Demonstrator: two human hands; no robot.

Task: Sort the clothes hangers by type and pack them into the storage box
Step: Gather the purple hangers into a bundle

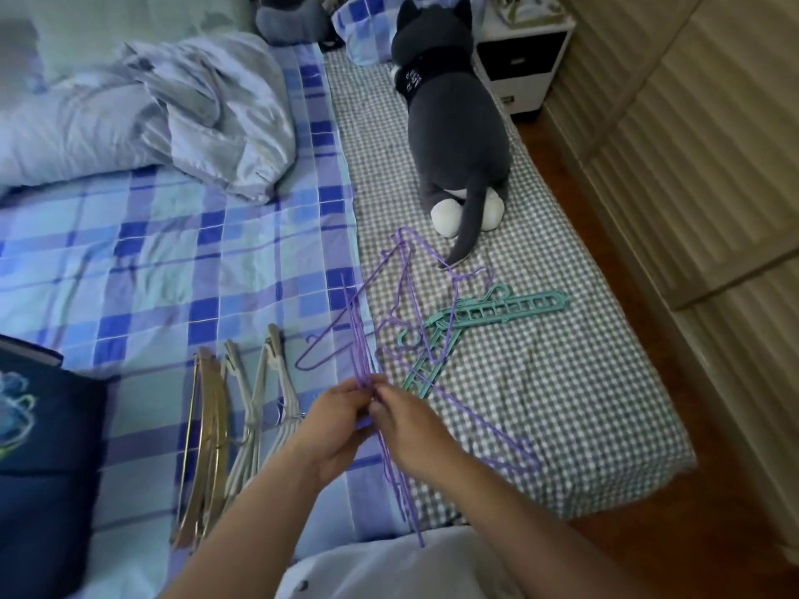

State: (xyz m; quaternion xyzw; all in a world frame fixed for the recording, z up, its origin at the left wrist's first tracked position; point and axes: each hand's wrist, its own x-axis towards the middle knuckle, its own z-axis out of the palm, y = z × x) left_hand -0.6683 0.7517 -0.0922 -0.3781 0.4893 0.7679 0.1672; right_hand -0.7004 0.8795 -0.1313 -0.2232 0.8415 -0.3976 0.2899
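Purple wire hangers in hand (391,460): I see a thin bunch held upright, edge-on, running from above the fingers down toward my lap.
Loose purple wire hangers (408,287): tangled flat on the checked sheet, some overlapping the teal ones.
Teal plastic hangers (514,306): slotted bars, lying flat, crossed beneath purple wires.
Gold hangers (207,443): stacked curved, lying on the plaid sheet.
Cream hangers (255,408): stacked just beside the gold ones.

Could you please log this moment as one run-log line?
left hand: grips purple wire hangers | right hand: grips same bundle | teal hangers: loose on bed | storage box: unseen
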